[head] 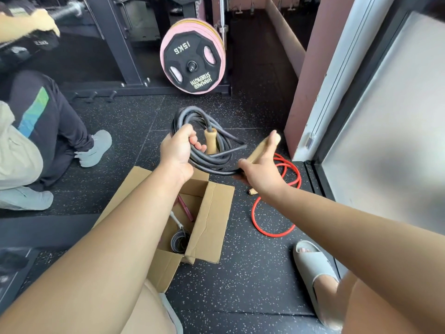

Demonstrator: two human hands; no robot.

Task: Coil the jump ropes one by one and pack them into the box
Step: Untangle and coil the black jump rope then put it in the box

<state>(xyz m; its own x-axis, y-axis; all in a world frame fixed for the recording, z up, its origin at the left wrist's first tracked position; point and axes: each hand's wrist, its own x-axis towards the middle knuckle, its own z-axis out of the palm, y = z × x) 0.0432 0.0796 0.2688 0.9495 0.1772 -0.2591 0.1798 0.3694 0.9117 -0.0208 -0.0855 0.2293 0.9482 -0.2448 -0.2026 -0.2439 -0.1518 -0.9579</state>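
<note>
The person wears a pale grey, thick-soled slide [314,265] with an open toe on the right foot and light beige shorts [147,309] with a paler hem, and both arms [120,225] are bare to the left hand [177,153] and right hand [258,175].

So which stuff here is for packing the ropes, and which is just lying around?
For the job:
thick black coiled jump rope with wooden handles, held up over the box
red jump rope, loose on the floor
open brown cardboard box
thin grey coiled rope, already inside the box

Just lying about:
black and pink round weight plate marked 15KG
upright silver metal barbell
</note>
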